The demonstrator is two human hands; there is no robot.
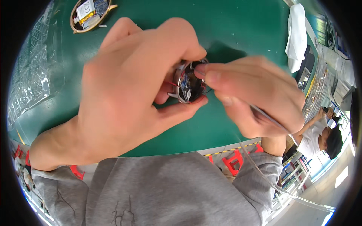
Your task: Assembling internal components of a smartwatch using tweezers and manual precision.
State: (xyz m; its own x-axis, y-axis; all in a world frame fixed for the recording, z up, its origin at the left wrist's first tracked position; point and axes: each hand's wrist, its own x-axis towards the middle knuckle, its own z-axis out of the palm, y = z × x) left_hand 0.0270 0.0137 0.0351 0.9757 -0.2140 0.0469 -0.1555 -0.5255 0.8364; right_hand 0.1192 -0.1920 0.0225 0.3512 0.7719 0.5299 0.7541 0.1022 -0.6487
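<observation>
Clear plastic wrap [32, 75] lies left of the left hand [120, 79]; a gold-rimmed open device [93, 17] sits beyond its bent fingers. They and the thumb clasp a small round casing [188, 84], hiding its left side. At its right edge, the right hand [260, 94] pinches a slim metal tool [269, 116], its fingers covering the tip. Farther right of those fingers lies a white bundle [296, 35].

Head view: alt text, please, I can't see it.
The left hand holds a small, open round device; the right hand, gripping a thin tool, is at its right edge. Beneath is a green table, with a gold-rimmed device lying open at upper left.
</observation>
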